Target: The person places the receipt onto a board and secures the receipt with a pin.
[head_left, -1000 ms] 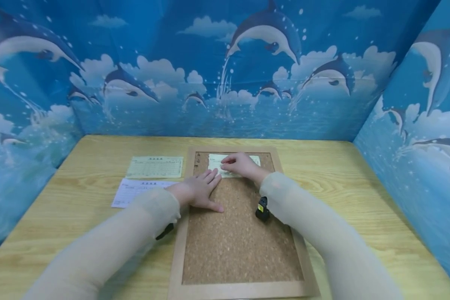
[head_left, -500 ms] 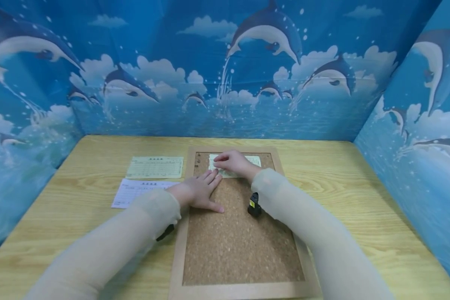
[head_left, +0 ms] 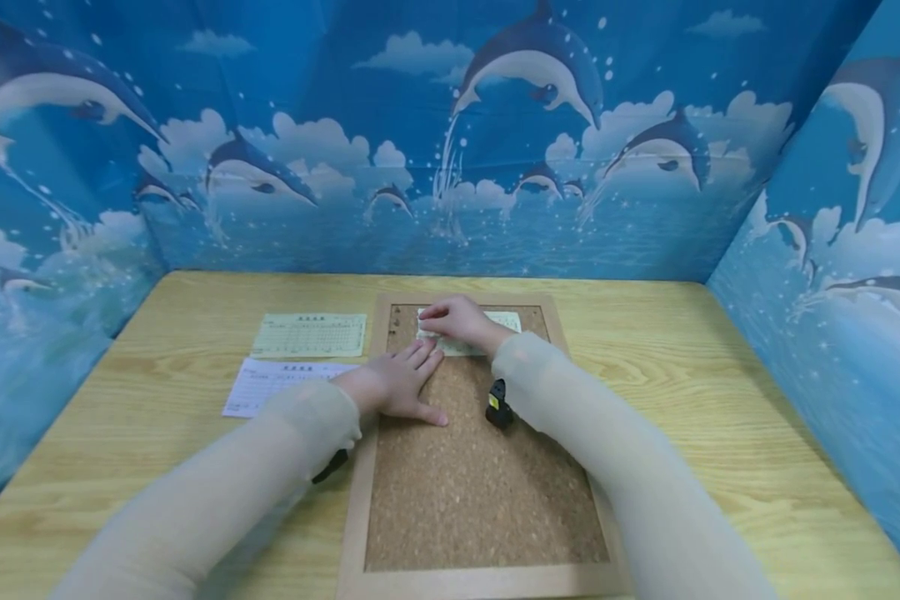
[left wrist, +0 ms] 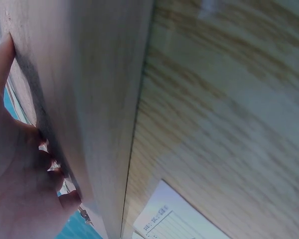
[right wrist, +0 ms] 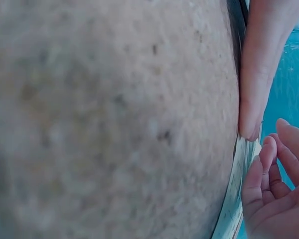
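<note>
A pale green printed slip (head_left: 506,320) lies near the top of a framed corkboard (head_left: 487,483). My left hand (head_left: 401,383) rests flat on the board's left side, fingers spread, fingertips on the slip's lower left corner. Over the slip's left part, my right hand (head_left: 461,321) has thumb and forefinger drawn together at the upper left corner. In the right wrist view its fingers (right wrist: 254,181) are bent close over the slip's edge (right wrist: 231,199), with a small pale pin-like thing (right wrist: 258,148) at the tips; I cannot tell exactly what it is.
Several small dark pins (head_left: 395,321) stick in the board's upper left corner. On the wooden table (head_left: 682,350), left of the board, lie another green slip (head_left: 311,335) and a white slip (head_left: 270,383), partly under the left sleeve. A dolphin-print curtain (head_left: 420,233) encloses the table's back and sides.
My right hand has slid left and slightly away over the slip, from near its middle to its upper left corner. The left hand has stayed in place.
</note>
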Action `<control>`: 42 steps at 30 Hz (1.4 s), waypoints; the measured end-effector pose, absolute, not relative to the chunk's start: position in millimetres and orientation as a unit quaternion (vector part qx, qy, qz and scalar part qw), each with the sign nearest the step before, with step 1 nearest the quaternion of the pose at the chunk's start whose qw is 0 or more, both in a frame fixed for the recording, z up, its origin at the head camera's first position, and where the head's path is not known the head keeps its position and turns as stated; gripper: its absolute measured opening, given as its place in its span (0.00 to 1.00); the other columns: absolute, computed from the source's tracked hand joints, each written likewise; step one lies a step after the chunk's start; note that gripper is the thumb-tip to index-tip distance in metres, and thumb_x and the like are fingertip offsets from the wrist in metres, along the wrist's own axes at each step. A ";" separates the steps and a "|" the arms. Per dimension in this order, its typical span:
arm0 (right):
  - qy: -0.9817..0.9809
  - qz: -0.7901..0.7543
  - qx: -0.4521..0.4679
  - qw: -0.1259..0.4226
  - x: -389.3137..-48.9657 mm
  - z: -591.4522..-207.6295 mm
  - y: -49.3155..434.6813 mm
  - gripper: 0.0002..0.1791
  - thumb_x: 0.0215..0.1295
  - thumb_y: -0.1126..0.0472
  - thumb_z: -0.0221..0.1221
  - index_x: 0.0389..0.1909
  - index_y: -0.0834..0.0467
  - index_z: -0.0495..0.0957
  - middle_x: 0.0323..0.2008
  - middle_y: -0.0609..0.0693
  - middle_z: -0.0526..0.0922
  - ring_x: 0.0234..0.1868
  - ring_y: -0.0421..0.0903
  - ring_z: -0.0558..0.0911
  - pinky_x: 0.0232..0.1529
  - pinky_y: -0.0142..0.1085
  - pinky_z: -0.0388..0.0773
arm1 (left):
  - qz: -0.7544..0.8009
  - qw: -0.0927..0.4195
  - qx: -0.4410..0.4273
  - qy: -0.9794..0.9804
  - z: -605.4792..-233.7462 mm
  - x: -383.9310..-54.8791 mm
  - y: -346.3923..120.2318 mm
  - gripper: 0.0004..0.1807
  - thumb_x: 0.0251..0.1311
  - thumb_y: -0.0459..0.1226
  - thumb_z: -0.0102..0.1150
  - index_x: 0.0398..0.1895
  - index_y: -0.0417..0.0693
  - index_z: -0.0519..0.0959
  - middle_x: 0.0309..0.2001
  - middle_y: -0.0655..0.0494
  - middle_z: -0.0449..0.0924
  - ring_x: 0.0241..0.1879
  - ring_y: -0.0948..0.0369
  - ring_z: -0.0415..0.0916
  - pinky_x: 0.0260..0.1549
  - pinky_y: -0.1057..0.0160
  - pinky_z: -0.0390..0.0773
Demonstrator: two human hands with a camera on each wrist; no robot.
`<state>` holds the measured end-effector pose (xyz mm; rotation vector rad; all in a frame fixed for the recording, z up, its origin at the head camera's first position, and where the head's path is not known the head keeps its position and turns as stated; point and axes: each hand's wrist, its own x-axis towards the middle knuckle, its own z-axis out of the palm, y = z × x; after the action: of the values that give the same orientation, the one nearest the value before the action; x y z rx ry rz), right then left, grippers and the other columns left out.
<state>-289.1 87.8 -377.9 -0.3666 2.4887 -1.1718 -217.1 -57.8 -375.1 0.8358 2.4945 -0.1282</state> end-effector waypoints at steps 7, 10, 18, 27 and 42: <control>0.885 -0.405 -0.146 0.177 -292.2 -381.5 80.2 0.16 0.65 0.59 0.58 0.51 0.59 0.79 0.50 0.53 0.80 0.46 0.46 0.79 0.42 0.34 0.76 | -0.040 0.248 0.307 0.918 -375.3 -216.4 -57.9 0.59 0.50 0.74 0.40 0.74 0.47 0.36 0.73 0.48 0.26 0.71 0.53 0.27 0.65 0.47 0.45; 0.885 -0.402 -0.152 0.180 -292.7 -381.1 76.5 0.15 0.65 0.59 0.58 0.51 0.59 0.79 0.49 0.53 0.80 0.48 0.46 0.78 0.46 0.35 0.75 | -0.041 0.247 0.307 0.918 -375.6 -216.4 -58.3 0.59 0.50 0.74 0.39 0.74 0.47 0.36 0.73 0.49 0.26 0.71 0.53 0.27 0.65 0.47 0.45; 0.896 -0.375 -0.167 0.168 -298.6 -382.3 66.6 0.15 0.64 0.56 0.59 0.49 0.57 0.80 0.47 0.50 0.81 0.46 0.45 0.78 0.47 0.36 0.74 | -0.045 0.251 0.309 0.916 -375.0 -217.9 -59.0 0.58 0.50 0.74 0.39 0.74 0.48 0.34 0.73 0.49 0.24 0.71 0.53 0.25 0.65 0.47 0.44; 0.895 -0.379 -0.162 0.171 -299.1 -383.2 59.3 0.15 0.65 0.57 0.58 0.50 0.58 0.80 0.47 0.50 0.81 0.46 0.44 0.78 0.45 0.35 0.75 | -0.032 0.253 0.313 0.915 -374.7 -217.3 -59.0 0.58 0.51 0.73 0.39 0.74 0.47 0.36 0.73 0.48 0.25 0.71 0.53 0.25 0.65 0.47 0.44; 0.903 -0.356 -0.174 0.166 -299.7 -379.3 51.4 0.13 0.67 0.58 0.56 0.48 0.58 0.81 0.47 0.50 0.81 0.47 0.44 0.78 0.45 0.34 0.75 | -0.031 0.260 0.304 0.916 -374.4 -216.3 -58.4 0.59 0.50 0.74 0.40 0.74 0.49 0.35 0.73 0.50 0.24 0.71 0.54 0.25 0.65 0.46 0.44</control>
<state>-299.7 51.4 -379.3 -0.4970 2.5717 -1.0145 -216.3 -58.4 -374.4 0.8243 2.4818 -0.0849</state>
